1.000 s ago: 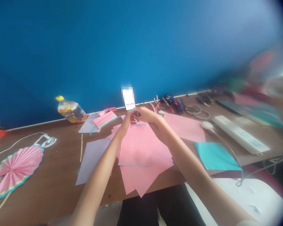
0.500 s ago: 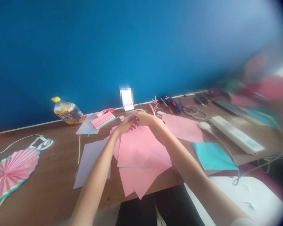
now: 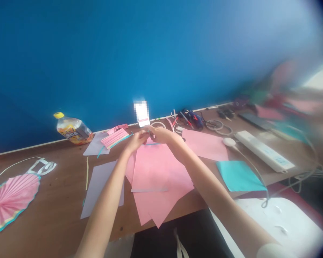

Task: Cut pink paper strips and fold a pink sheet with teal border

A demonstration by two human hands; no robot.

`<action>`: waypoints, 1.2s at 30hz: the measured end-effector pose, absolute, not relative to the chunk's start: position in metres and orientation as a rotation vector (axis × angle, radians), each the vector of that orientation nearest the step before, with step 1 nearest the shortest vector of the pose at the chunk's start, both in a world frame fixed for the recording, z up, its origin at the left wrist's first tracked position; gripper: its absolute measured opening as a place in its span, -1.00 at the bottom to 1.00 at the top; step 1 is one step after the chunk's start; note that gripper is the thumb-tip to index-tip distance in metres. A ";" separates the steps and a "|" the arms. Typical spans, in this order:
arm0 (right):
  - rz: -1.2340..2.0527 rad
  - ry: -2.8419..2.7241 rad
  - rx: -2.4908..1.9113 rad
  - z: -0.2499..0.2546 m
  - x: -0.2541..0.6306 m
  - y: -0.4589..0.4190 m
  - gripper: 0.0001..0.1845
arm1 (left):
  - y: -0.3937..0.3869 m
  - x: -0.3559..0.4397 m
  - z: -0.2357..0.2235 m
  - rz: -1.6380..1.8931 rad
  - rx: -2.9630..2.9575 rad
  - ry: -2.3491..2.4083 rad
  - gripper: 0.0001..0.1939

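My left hand (image 3: 136,141) and my right hand (image 3: 161,134) meet just above the top edge of a loose pile of pink paper sheets (image 3: 158,182), their fingertips close together. A thin teal paper strip (image 3: 115,146) runs from the left hand's fingers across a pleated pink paper piece (image 3: 114,138). Whatever lies between the right hand's fingers is too small to make out. A pixelated white card (image 3: 141,113) stands just beyond my hands, against the blue wall.
A plastic bottle with a yellow cap (image 3: 73,129) stands at the wall. A pink paper fan (image 3: 10,202) lies at left, a teal sheet (image 3: 239,176) and white power strip (image 3: 263,150) at right. Cables and tools (image 3: 191,120) lie along the back.
My hands have drawn slightly closer together, and the whole scene has shifted a little left and down in the picture as my head turned. The paper pile looks unmoved.
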State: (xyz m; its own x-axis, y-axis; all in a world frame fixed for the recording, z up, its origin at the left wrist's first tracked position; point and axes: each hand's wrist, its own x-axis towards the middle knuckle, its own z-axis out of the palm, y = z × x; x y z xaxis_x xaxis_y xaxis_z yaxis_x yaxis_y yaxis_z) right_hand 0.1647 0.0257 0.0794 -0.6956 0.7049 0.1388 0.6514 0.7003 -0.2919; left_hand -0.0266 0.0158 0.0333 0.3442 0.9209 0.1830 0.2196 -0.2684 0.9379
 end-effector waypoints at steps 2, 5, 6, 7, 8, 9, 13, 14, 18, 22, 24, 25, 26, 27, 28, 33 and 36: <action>0.286 -2.673 -1.112 0.081 0.164 0.024 -0.19 | 0.015 -0.026 0.033 0.968 1.670 1.017 -0.63; 0.201 -2.691 -1.163 0.084 0.162 0.022 -0.15 | 0.013 -0.024 0.034 0.963 1.702 1.069 -0.63; 0.172 -2.693 -1.171 0.084 0.161 0.022 -0.14 | 0.012 -0.023 0.034 0.977 1.725 1.103 -0.64; 0.146 -2.694 -1.176 0.084 0.160 0.021 -0.13 | 0.012 -0.022 0.034 0.997 1.746 1.139 -0.65; 0.125 -2.695 -1.181 0.085 0.160 0.021 -0.13 | 0.011 -0.021 0.034 1.016 1.764 1.170 -0.67; 0.111 -2.695 -1.189 0.085 0.159 0.021 -0.13 | 0.011 -0.020 0.033 1.032 1.778 1.193 -0.68; 0.090 -2.700 -1.221 0.083 0.159 0.022 -0.16 | 0.010 -0.017 0.029 1.068 1.830 1.234 -0.71; 0.091 -2.703 -1.221 0.082 0.159 0.023 -0.18 | 0.010 -0.016 0.028 1.069 1.850 1.248 -0.71; 0.125 -2.725 -1.211 0.079 0.160 0.025 -0.22 | 0.008 -0.012 0.029 1.006 1.955 1.318 -0.72; 0.128 -2.716 -1.230 0.080 0.161 0.025 -0.22 | 0.005 -0.011 0.033 0.916 2.076 1.339 -0.75; 0.114 -2.692 -1.256 0.082 0.163 0.024 -0.29 | 0.004 -0.011 0.033 0.918 2.111 1.318 -0.76; 0.114 -2.677 -1.273 0.083 0.164 0.024 -0.34 | 0.004 -0.011 0.033 0.927 2.126 1.304 -0.76; 0.120 -2.664 -1.289 0.084 0.164 0.023 -0.37 | 0.004 -0.011 0.033 0.938 2.144 1.294 -0.75; 0.129 -2.656 -1.302 0.085 0.165 0.023 -0.39 | 0.004 -0.012 0.033 0.949 2.163 1.292 -0.75; 0.137 -2.649 -1.315 0.086 0.165 0.023 -0.41 | 0.004 -0.012 0.033 0.959 2.185 1.297 -0.76; 0.079 -2.562 -1.433 0.094 0.163 0.018 -0.57 | 0.004 -0.014 0.033 1.023 2.254 1.358 -0.75; 0.044 -2.487 -1.426 0.102 0.160 0.014 -0.65 | 0.005 -0.015 0.033 1.072 2.198 1.316 -0.74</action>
